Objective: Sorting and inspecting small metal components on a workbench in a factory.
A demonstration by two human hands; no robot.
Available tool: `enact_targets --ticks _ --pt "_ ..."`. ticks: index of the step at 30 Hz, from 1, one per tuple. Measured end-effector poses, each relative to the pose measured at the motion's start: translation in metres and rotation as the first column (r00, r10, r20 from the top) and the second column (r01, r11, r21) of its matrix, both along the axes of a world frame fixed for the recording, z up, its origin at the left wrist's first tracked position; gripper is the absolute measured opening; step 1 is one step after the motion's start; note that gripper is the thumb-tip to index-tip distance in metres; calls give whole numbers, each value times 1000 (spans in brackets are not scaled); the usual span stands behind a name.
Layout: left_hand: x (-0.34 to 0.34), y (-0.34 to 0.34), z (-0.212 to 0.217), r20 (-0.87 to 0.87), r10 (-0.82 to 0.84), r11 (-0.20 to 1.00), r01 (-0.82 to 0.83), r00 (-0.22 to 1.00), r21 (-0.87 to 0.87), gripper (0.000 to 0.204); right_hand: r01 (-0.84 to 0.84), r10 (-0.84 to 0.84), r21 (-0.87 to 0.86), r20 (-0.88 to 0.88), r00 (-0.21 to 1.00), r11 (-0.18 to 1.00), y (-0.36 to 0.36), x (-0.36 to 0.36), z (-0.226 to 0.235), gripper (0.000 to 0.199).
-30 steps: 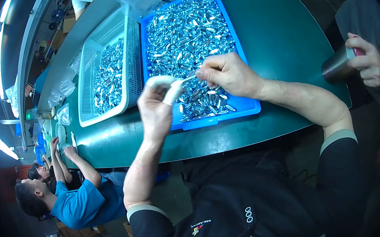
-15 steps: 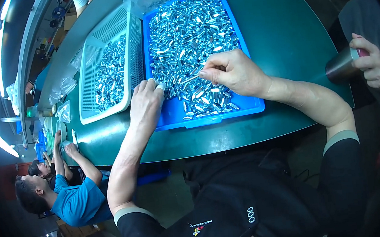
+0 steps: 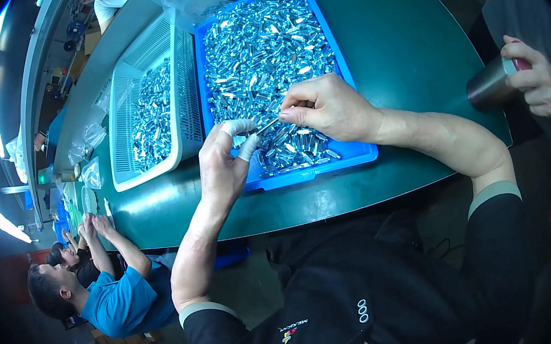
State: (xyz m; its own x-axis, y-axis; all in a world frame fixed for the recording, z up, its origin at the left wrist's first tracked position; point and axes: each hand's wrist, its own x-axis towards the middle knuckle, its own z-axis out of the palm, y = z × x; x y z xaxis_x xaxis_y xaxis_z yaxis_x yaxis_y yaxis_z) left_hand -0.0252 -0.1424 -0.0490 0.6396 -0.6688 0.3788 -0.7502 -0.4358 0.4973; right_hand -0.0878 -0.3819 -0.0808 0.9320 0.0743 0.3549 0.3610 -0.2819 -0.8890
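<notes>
My right hand is closed in a pinch on a slim metal rod, above the near half of a blue tray. Small shiny metal parts lie heaped in this tray. Just left of the rod's free end, my left hand has its thumb and index finger parted, both wrapped in white coverings. The rod's end reaches toward the gap between these fingertips; whether they touch it is unclear. The left hand's other fingers are curled and partly hidden.
A pale slotted basket with similar metal parts stands left of the tray on the green table. At right, another person's hand holds a metal tumbler. Several people work at left; plastic bags lie nearby.
My left hand has moved from the tray's left edge to the rod's end, with thumb and index finger spreading apart. My right hand keeps its pinch on the rod.
</notes>
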Motion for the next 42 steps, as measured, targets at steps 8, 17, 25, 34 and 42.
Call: enact_targets --ticks 8,17,25,34,42 --pt "-5 7 4 -104 86 995 -90 991 -40 19 -20 35 145 -100 994 989 1 1 1 20" --pt "-4 4 3 -123 76 994 -84 990 -67 21 -25 44 164 -115 992 986 0 1 -1 19" --pt "-3 -2 5 -36 -16 998 14 999 -54 20 -16 21 131 -43 999 991 1 1 -2 23" --pt "-5 -24 7 123 -148 988 152 981 -27 20 -93 94 10 -112 989 996 4 2 -4 41" --pt "2 0 24 218 -91 996 83 972 45 21 -105 110 52 -101 989 993 0 6 -6 38"
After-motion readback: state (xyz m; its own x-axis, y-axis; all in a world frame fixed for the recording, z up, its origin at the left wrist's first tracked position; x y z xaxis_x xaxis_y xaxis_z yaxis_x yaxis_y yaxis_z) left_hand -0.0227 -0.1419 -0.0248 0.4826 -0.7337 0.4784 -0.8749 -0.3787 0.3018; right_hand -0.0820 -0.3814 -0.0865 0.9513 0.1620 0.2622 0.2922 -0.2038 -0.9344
